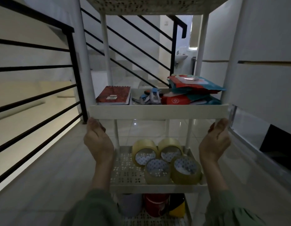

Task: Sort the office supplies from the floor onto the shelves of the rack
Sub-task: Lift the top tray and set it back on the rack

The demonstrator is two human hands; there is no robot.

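The white rack (158, 110) stands right in front of me. One shelf carries a red spiral notebook (114, 95), staplers or punches (150, 96) and red and teal packets (192, 88). On the shelf below lie several rolls of clear tape (166, 159). The lowest shelf in view holds grey, red and yellow-black rolls (156, 205). My left hand (97, 141) grips the underside of the notebook shelf at its left front corner. My right hand (215, 141) grips the same shelf at its right front corner.
A black stair railing (35, 88) runs along the left, close to the rack. More railing and stairs rise behind it. A white wall (263, 46) and a clear plastic bin (249, 137) are on the right. Glossy floor tiles (43, 176) lie below.
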